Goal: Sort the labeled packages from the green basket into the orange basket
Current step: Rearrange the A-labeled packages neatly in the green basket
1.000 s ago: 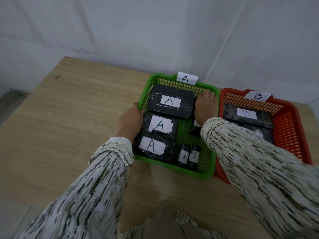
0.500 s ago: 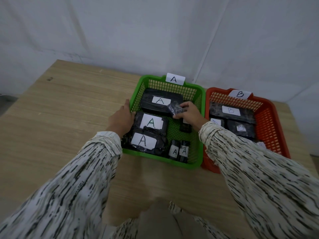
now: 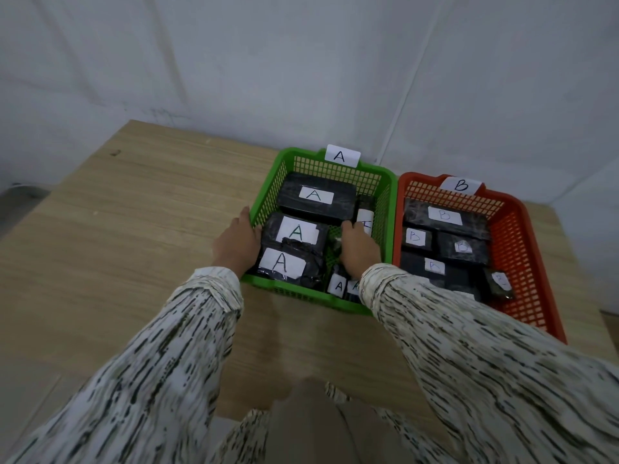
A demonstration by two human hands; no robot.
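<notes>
The green basket (image 3: 385, 182), tagged A, holds several black wrapped packages with white A labels, among them a large one (image 3: 316, 197) at the back. Beside it on the right, the orange basket (image 3: 526, 236), tagged B, holds several black packages labeled B (image 3: 445, 217). My left hand (image 3: 234, 246) grips the green basket's left rim. My right hand (image 3: 360, 251) is low inside the green basket, palm down, its fingers closed around a small black package (image 3: 336, 244) that is mostly hidden. A small upright package (image 3: 364, 214) with a white label stands just beyond this hand.
Both baskets sit side by side, touching, at the back right of a wooden table (image 3: 134, 246). A white wall rises right behind them. My patterned sleeves fill the lower part of the view.
My right hand has come down from above the large A package into the middle of the green basket with the small package. The view shifted; my left hand stays on the rim.
</notes>
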